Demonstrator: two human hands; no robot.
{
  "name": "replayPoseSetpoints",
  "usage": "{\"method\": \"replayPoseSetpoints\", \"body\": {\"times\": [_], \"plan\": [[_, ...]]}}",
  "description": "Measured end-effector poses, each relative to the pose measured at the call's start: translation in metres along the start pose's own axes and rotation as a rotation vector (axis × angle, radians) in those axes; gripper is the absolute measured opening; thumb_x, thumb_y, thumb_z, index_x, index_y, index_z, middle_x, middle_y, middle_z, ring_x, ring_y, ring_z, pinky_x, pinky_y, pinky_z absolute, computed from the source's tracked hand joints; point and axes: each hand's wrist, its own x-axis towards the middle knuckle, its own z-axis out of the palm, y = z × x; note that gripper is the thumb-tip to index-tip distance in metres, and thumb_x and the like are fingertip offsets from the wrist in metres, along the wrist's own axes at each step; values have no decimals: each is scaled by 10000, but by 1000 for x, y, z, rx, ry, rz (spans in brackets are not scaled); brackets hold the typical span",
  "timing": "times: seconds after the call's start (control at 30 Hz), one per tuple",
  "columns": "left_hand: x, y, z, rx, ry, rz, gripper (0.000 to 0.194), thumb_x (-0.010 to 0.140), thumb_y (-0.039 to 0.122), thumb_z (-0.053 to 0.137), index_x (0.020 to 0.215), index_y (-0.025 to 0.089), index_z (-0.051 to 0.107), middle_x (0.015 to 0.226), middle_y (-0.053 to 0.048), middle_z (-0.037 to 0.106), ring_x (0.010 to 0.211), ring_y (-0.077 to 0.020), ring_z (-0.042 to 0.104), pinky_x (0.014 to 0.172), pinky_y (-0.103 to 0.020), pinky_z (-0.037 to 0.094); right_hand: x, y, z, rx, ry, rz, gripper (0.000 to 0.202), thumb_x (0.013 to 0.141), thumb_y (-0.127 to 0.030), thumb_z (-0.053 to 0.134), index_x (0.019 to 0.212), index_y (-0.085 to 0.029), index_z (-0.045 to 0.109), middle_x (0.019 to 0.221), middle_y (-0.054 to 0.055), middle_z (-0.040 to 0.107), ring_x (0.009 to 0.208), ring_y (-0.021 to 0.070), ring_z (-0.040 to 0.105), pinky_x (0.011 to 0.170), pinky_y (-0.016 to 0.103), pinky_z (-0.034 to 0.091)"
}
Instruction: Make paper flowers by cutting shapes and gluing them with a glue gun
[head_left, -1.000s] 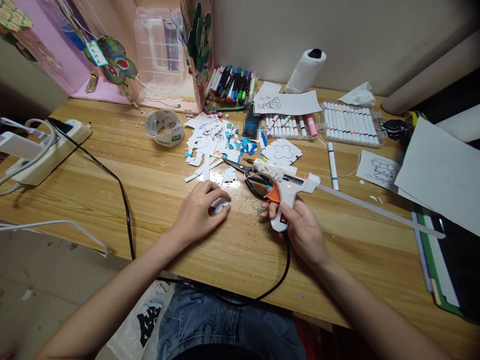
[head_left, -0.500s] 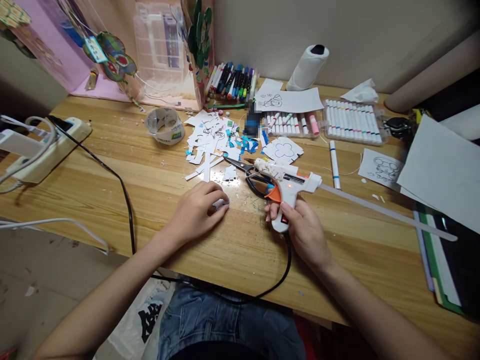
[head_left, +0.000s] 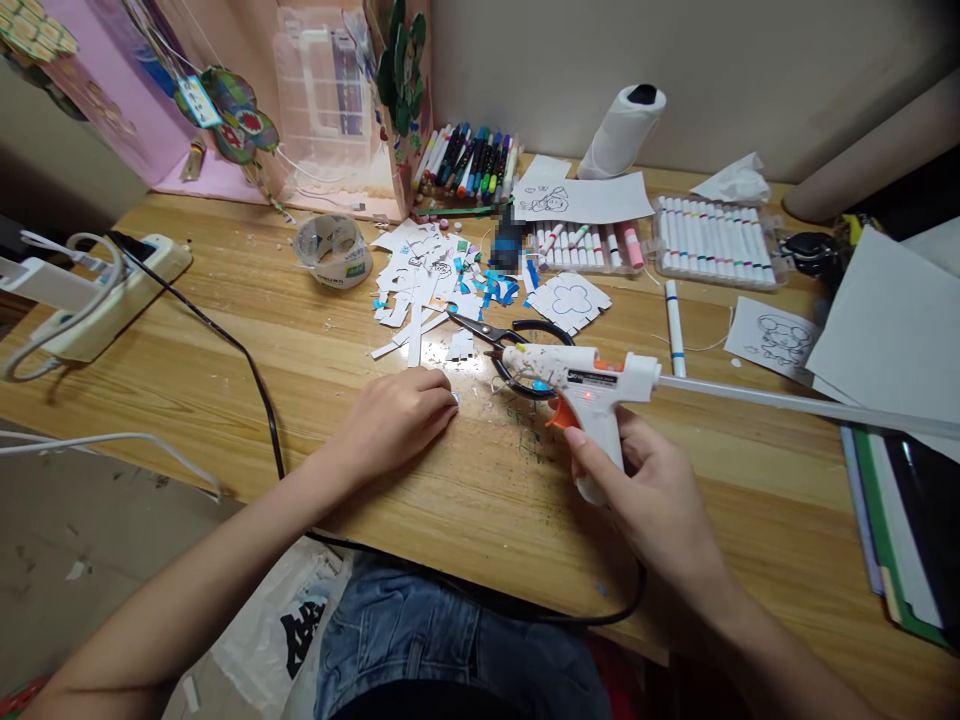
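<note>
My right hand (head_left: 652, 490) is wrapped round the handle of a white hot glue gun (head_left: 596, 390), its nozzle pointing left. A long clear glue stick (head_left: 750, 392) sticks out of the gun's back. My left hand (head_left: 401, 415) rests on the table with fingers curled over a small white paper piece (head_left: 454, 399); only its edge shows by the fingertips. Behind the nozzle lie black-handled scissors (head_left: 480, 326), partly hidden by the gun. White paper scraps (head_left: 420, 270) are heaped beyond my left hand.
A tape roll (head_left: 334, 252) stands left of the scraps. Marker sets (head_left: 712, 240), a loose marker (head_left: 675, 330) and a flower drawing (head_left: 570, 300) lie further back. At the left is a power strip (head_left: 124, 300); its black cable (head_left: 251, 365) crosses the table. Paper sheets (head_left: 892, 320) lie at right.
My right hand has moved the glue gun right and toward me, turning it more level. My left hand's fingers have closed further over the paper piece, covering more of it.
</note>
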Motion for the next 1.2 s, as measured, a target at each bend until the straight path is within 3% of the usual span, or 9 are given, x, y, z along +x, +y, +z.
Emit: {"method": "replayPoseSetpoints", "body": {"times": [0.2, 0.33, 0.5, 0.87, 1.2], "plan": [[7, 3, -9, 45, -108, 5, 231, 862, 196, 453, 784, 151, 666, 858, -51, 657, 733, -153, 597, 611, -256, 405, -5, -6, -9, -158, -53, 6, 239, 768, -365, 560, 850, -150, 624, 618, 18, 604, 523, 149, 516, 458, 237, 379], [11, 1, -12, 24, -146, 27, 239, 859, 193, 459, 776, 155, 680, 853, -46, 661, 700, -141, 597, 595, -248, 405, -7, -10, -12, -248, -83, -9, 230, 767, -378, 554, 726, -162, 618, 570, 7, 581, 476, 135, 482, 420, 231, 345], [14, -4, -11, -54, -137, 53, 219, 845, 182, 485, 772, 165, 691, 851, -39, 660, 699, -119, 596, 631, -231, 420, -7, -12, -14, -252, -134, 6, 286, 779, -401, 536, 596, -181, 532, 500, -18, 494, 428, 111, 404, 376, 225, 278], [17, -2, -13, -36, -160, 39, 221, 822, 160, 481, 751, 159, 691, 801, -47, 653, 644, -115, 579, 583, -229, 400, -6, -8, -11, -221, -177, 21, 287, 803, -422, 503, 639, -187, 512, 524, -20, 483, 449, 114, 402, 397, 222, 290], [21, -9, -18, -232, -143, 39, 158, 800, 158, 524, 777, 140, 679, 832, -61, 621, 683, -117, 567, 614, -222, 425, -5, -6, -4, -241, -248, 1, 263, 824, -402, 457, 667, -194, 493, 580, 0, 535, 495, 137, 460, 452, 240, 347]]}}
